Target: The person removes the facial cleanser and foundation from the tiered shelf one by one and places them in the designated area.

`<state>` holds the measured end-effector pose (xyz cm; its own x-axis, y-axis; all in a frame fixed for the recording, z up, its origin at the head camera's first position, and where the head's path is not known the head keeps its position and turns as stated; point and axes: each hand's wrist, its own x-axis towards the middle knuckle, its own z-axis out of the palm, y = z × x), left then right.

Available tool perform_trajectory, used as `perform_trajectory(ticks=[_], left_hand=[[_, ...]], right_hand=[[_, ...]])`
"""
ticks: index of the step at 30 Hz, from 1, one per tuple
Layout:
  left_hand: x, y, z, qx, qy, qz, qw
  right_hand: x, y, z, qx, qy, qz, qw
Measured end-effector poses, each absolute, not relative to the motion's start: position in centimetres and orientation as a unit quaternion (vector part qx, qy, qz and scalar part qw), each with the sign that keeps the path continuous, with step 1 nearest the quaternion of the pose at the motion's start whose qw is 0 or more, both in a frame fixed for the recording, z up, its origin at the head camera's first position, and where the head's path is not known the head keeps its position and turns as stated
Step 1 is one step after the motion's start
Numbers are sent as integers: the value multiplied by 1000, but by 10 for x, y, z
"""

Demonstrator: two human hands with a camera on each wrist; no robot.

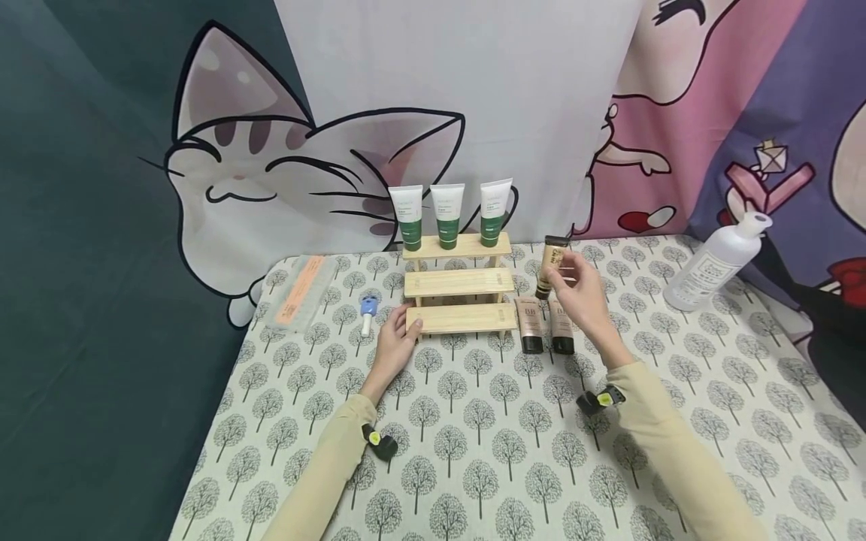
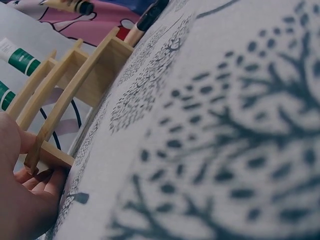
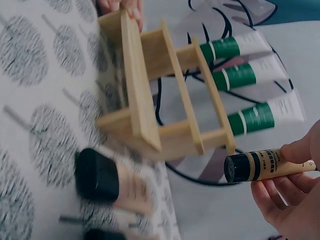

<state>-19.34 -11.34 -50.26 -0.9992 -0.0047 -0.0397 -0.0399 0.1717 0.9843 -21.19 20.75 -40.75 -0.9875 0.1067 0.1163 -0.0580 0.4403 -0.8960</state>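
A small gold tube with a black cap point(image 1: 551, 264) is pinched between the thumb and fingers of my right hand point(image 1: 583, 294), raised above the table just right of the wooden rack. My left hand point(image 1: 395, 342) grips the left end of the lowest step of the three-step wooden rack point(image 1: 460, 318); in the left wrist view its thumb lies over the board point(image 2: 65, 115) and the fingers are under it. On the top step stand three white-and-green tubes point(image 1: 448, 214), caps down. Below my right hand, two pinkish BB cream tubes point(image 1: 531, 324) lie flat on the table.
A blue-and-white small item point(image 1: 367, 312) lies left of the rack. Farther left is a clear packet with an orange label point(image 1: 301, 291). At the right a white pump bottle point(image 1: 714, 261) leans. A tree-patterned cloth point(image 1: 476, 451) covers the table, and a cartoon curtain point(image 1: 467, 52) hangs behind.
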Motion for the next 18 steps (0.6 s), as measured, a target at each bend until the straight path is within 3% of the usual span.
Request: perform_trajectory(ticks=[7, 18], left_hand=[[-198, -115, -517, -12, 760, 650, 2], [-197, -114, -515, -8, 755, 655, -8]], right_hand=[[-202, 235, -420, -40, -865, 493, 89], [-188, 264, -440, -55, -888, 453, 62]])
